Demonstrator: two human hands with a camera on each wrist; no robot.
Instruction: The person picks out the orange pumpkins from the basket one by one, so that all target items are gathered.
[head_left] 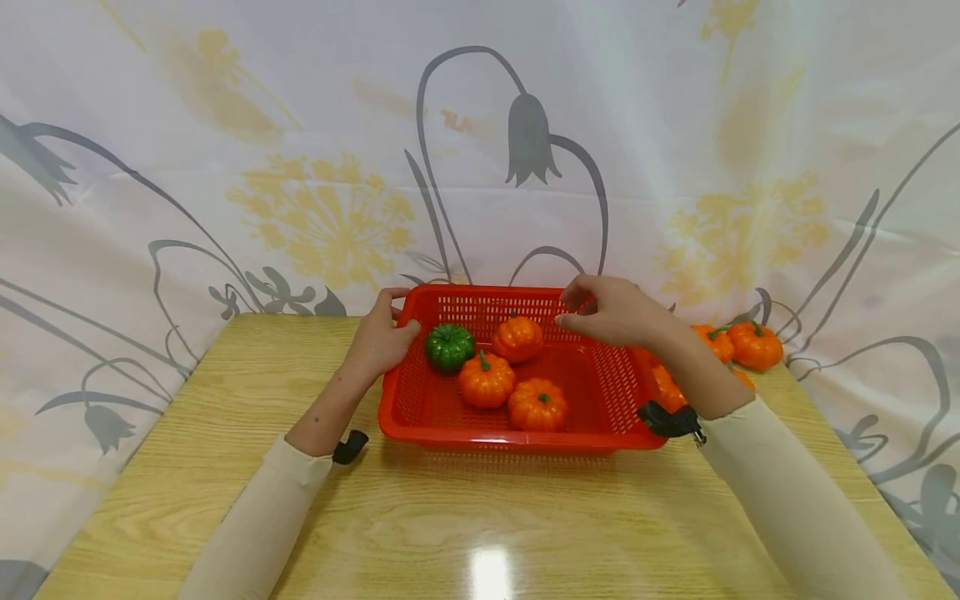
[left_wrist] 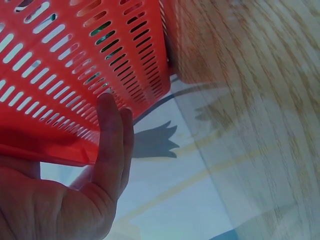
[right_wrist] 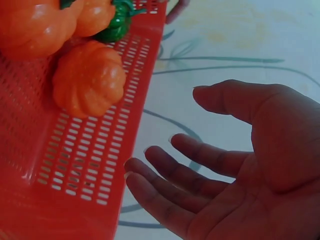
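Observation:
A red plastic basket (head_left: 480, 437) with slotted walls stands on the table. Inside it lie a green toy pumpkin (head_left: 450, 347) on the left and three orange toy pumpkins, one at the back (head_left: 517, 337), one in the middle (head_left: 487, 381) and one in front (head_left: 537, 406). My left hand (head_left: 382, 337) grips the basket's left rim, thumb over the top; its fingers (left_wrist: 111, 145) lie against the outer wall. Over the basket's back right part hovers my right hand (head_left: 615, 310), holding nothing, its fingers (right_wrist: 185, 172) loosely bent and thumb spread apart.
More orange pumpkins (head_left: 755, 346) sit on the table right of the basket, partly hidden behind the right forearm. The wooden table (head_left: 420, 533) ends behind the basket at a flower-patterned curtain (head_left: 480, 167). A black strap (head_left: 670, 419) is worn at the right wrist.

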